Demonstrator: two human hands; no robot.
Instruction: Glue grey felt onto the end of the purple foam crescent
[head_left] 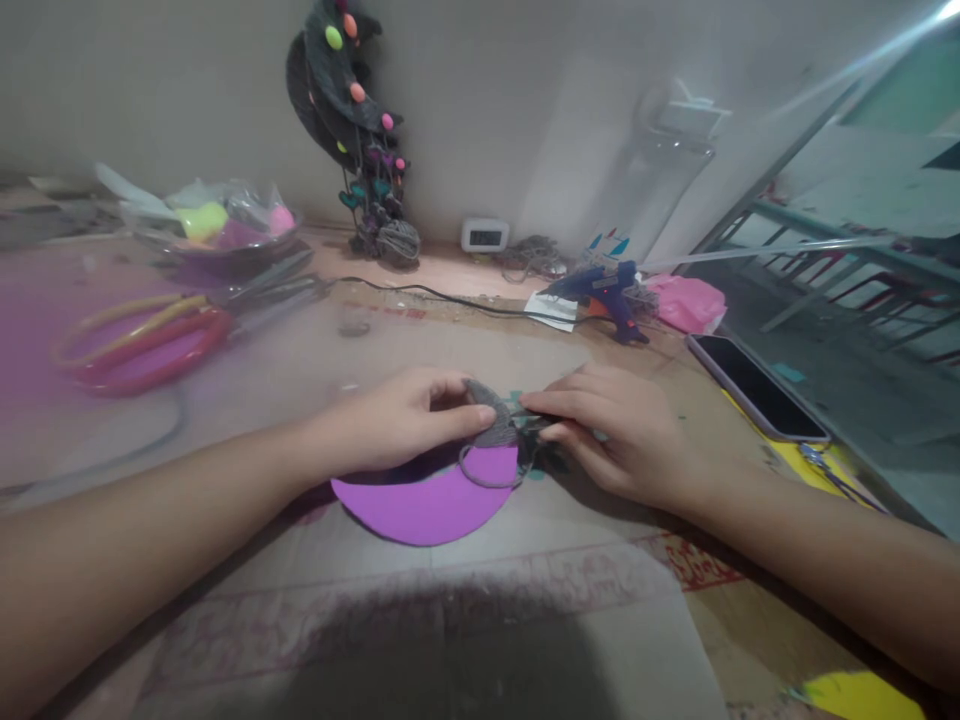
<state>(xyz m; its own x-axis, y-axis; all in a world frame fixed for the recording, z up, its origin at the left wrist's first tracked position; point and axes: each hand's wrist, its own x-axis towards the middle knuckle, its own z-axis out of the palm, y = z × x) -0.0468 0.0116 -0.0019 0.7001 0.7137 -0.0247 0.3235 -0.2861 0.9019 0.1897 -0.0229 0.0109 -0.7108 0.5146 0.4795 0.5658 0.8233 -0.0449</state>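
A purple crescent-shaped piece (431, 505) lies low over the table in front of me, one end wrapped in grey yarn (495, 420). My left hand (409, 415) pinches that wrapped end, thumb on top of the yarn. Just to the right, my right hand (619, 430) has thumb and fingers closed on a strand of the grey yarn, close to the tip. A loose loop of yarn hangs over the purple surface. The crescent's upper left edge is partly behind my left hand.
Large red-and-yellow-handled scissors (150, 345) lie left, near a bowl of wrapped bits (214, 230). A blue glue gun (615, 300) with a cable stands at the back right. A phone (754, 385) rests at the right edge. A decorated grey crescent (334, 90) hangs behind.
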